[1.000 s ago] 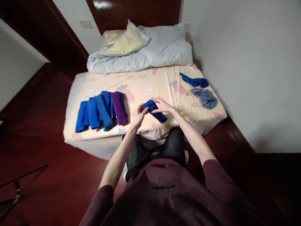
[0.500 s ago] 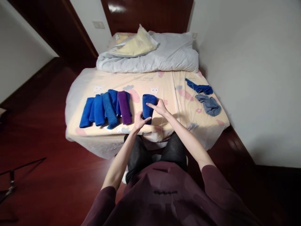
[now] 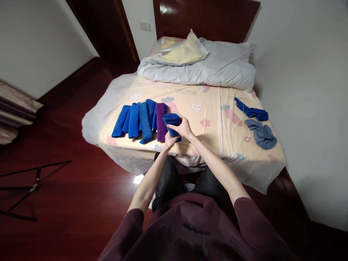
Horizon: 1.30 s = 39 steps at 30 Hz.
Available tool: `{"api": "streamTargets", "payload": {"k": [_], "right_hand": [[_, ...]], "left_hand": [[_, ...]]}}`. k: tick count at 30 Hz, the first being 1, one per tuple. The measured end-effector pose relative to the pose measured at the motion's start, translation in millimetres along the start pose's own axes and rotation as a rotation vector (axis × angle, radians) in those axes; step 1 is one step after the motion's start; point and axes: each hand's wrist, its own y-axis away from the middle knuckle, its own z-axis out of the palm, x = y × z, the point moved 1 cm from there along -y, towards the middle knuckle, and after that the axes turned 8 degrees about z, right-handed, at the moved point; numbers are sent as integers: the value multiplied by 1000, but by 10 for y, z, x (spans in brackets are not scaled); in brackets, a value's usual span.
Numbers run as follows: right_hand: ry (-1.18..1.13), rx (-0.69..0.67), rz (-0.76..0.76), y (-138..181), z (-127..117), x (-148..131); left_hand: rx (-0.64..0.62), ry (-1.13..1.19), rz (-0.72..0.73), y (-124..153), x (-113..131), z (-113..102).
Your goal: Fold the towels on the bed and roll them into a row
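Cloth roll (image 3: 171, 120), matte blue, shows a coiled end.

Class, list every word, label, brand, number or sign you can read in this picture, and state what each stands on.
No text is readable.
Shirt: a short dark line, apparently lettering, too blurred to read.
Bed sheet: a faint line, apparently lettering, near the grey bedding, too small to read.
Held blue roll: no lettering visible.
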Motion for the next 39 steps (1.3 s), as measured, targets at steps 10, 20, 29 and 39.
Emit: {"api": "streamTargets", "payload": {"k": [10, 20, 29, 39], "right_hand": [[39, 110, 46, -110, -13, 193], [27, 104, 138, -111, 25, 425], [33, 111, 183, -98, -14, 504], [77, 101, 152, -111, -13, 516]], "left_hand": [[23, 7, 29, -100, -190, -91], [-4, 46, 45, -96, -243, -89], [-62, 54, 25, -71, -325, -169], [-36, 34, 58, -132, -451, -149]]}}
